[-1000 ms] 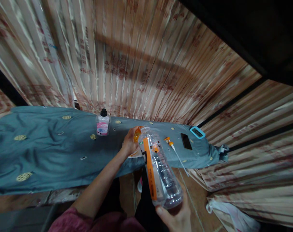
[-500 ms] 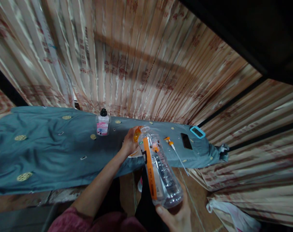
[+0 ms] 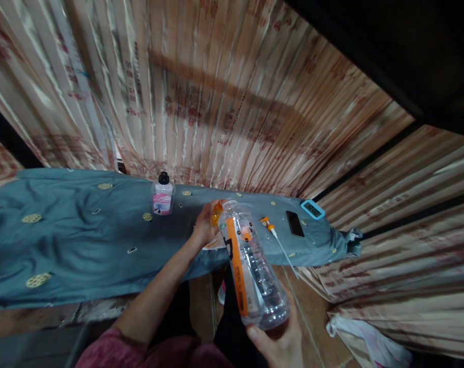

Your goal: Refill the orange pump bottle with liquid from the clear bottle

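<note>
Clear bottle [image 3: 251, 271], tilted neck-forward over the table [image 3: 82, 245] edge, base clasped in right hand [image 3: 280, 342]; left hand [image 3: 205, 227], nearer the neck, pinches an orange cap [image 3: 215, 212] beside its mouth.

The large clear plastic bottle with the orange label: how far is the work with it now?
Done: the large clear plastic bottle with the orange label looks uncapped and nearly empty. In hand: the right hand holds its base, tilted, while the left hand holds something orange at its mouth. Untouched: the small black-capped bottle with the pink label stands upright on the blue-grey cloth.
</note>
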`<state>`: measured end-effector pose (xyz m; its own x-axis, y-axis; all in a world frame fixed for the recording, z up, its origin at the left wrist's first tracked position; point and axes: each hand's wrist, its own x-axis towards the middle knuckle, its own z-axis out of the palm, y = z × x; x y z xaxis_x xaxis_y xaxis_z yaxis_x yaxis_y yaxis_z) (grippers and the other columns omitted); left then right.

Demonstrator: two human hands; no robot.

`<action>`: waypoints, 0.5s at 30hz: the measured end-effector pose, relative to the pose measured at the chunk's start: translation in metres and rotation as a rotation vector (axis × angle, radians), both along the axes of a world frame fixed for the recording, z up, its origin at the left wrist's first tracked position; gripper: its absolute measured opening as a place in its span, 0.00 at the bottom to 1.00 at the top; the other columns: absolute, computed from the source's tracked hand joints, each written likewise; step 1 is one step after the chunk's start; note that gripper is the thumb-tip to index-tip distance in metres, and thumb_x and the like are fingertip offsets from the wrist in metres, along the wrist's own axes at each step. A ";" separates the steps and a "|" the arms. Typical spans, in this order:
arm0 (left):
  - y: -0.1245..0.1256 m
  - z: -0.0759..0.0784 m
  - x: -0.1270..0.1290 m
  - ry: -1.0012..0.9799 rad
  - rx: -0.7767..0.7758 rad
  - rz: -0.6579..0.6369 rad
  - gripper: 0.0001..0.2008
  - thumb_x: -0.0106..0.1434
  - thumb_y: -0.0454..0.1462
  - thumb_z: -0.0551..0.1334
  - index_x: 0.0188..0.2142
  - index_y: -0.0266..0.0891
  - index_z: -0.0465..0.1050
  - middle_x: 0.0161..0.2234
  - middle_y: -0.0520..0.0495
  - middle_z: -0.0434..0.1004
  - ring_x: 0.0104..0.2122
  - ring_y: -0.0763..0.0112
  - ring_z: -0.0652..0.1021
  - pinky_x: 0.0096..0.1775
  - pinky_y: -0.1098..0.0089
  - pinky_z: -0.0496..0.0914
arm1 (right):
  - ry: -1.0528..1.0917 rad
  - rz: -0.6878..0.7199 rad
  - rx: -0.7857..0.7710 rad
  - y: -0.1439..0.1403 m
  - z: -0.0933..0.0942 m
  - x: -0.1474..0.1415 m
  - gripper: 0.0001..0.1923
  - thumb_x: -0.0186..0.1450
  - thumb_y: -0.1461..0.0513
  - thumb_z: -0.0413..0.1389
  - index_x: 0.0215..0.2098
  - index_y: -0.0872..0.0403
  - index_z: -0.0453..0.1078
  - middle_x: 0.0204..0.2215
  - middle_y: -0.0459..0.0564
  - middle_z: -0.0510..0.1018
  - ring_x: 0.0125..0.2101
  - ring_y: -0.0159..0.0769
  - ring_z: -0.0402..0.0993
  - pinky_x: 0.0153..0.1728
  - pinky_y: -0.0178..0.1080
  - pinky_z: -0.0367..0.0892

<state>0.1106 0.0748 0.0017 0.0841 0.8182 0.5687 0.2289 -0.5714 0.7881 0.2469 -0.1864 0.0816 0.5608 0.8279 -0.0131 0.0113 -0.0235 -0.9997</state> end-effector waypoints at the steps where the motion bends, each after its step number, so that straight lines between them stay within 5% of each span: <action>1: 0.000 0.000 0.000 -0.004 0.004 -0.001 0.29 0.54 0.37 0.69 0.57 0.40 0.69 0.51 0.39 0.78 0.50 0.51 0.80 0.52 0.52 0.76 | 0.001 -0.001 -0.001 0.000 0.000 0.000 0.48 0.41 0.50 0.77 0.56 0.51 0.67 0.48 0.54 0.84 0.46 0.49 0.83 0.46 0.41 0.77; 15: -0.001 0.004 0.000 -0.009 0.034 -0.010 0.26 0.57 0.39 0.67 0.56 0.42 0.71 0.51 0.40 0.79 0.51 0.50 0.80 0.53 0.51 0.76 | -0.032 0.033 -0.002 -0.001 -0.001 0.001 0.48 0.44 0.47 0.76 0.58 0.51 0.65 0.49 0.53 0.84 0.48 0.49 0.83 0.47 0.42 0.77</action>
